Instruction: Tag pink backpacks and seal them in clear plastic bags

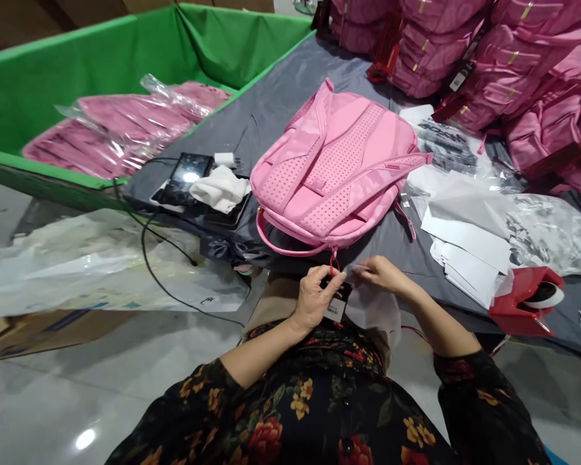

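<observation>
The left hand (314,297) is pinching a dark hang tag (337,303) at the table's near edge, while the right hand (380,272) is gripping a thin clear sleeve (375,310) just right of it. The pink backpack (336,168) is lying just beyond both hands, back panel up, its long axis running far-right; its perforated padding looks soft, its handle looped.

This is a packing workshop for bags. Pink backpacks (508,58) are stacked far right, and bagged ones (126,126) fill a green bin (43,77) far left. Paper sheets (469,255) litter the grey surface (281,97).
</observation>
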The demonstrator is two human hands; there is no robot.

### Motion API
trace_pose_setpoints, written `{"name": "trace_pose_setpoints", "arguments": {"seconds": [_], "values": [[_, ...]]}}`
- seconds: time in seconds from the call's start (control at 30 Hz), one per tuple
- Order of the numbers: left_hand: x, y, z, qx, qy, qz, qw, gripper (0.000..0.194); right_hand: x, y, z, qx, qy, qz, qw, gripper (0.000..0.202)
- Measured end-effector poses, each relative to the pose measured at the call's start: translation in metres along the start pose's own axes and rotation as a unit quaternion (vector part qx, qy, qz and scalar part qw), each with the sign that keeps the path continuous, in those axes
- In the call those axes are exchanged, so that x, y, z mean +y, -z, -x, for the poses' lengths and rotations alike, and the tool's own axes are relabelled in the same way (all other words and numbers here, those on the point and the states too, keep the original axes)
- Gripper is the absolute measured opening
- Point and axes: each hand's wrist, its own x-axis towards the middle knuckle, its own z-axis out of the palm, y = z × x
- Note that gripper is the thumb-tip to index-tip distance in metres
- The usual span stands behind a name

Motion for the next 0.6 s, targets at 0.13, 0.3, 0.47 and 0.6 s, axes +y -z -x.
{"name": "trace_pose_setpoints", "arguments": {"seconds": [0.13,0.3,0.47,0.6], "values": [[0.001,-0.012,-0.003,-0.106,-0.149,-0.16,0.97,0.018,-0.013,-0.016,-0.024,0.101,-0.012,-0.179,0.978,0.052],[-0.006,-0.016,-0.002,-0.157,-0.189,-0.279,0.928,0.018,-0.028,-0.03,-0.03,0.174,0.016,-0.194,0.965,0.044],[-0.016,-0.004,0.003,0.086,0.016,0.019,0.996,0.026,-0.027,-0.042,-0.038,0.244,-0.003,-0.138,0.96,0.028],[-0.015,-0.008,-0.011,0.115,0.226,0.343,0.904,0.055,-0.022,-0.039,-0.04,0.223,0.002,-0.14,0.965,0.028]]}}
